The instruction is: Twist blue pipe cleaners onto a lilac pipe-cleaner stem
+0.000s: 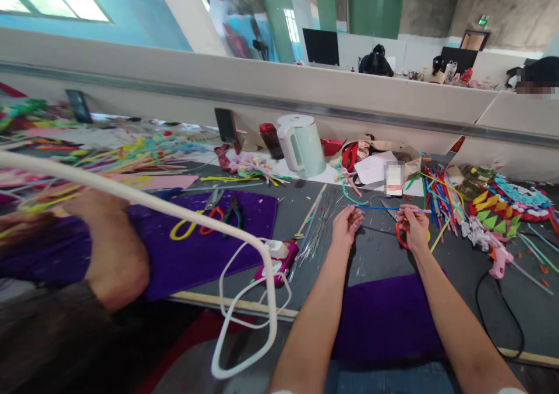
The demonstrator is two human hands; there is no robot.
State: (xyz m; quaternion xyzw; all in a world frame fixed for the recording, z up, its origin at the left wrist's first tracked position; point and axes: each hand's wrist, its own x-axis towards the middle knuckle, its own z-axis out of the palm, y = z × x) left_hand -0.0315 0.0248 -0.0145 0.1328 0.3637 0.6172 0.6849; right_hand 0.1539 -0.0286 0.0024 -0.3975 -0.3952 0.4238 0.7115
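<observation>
Between my hands a thin blue pipe cleaner (379, 208) is stretched level above the grey table. My left hand (347, 225) is closed on its left end, with a lilac bit showing by the fingers. My right hand (414, 226) pinches the other side, and a pale lilac tip sticks out to its right. Below and beside my right hand lie scissors (400, 235) with red and yellow handles, partly hidden by the hand. A bundle of thin wires (321, 222) lies left of my left hand. Under my forearms a purple cloth (386, 315) is spread.
A pale green kettle (309, 149) stands behind. Coloured pipe cleaners (441, 199) and a pink glue gun (500, 260) lie right. Leftward are a magenta power strip (286, 266), a white tube (174, 208) crossing the view, pliers (236, 213) and a co-worker's arm (116, 242).
</observation>
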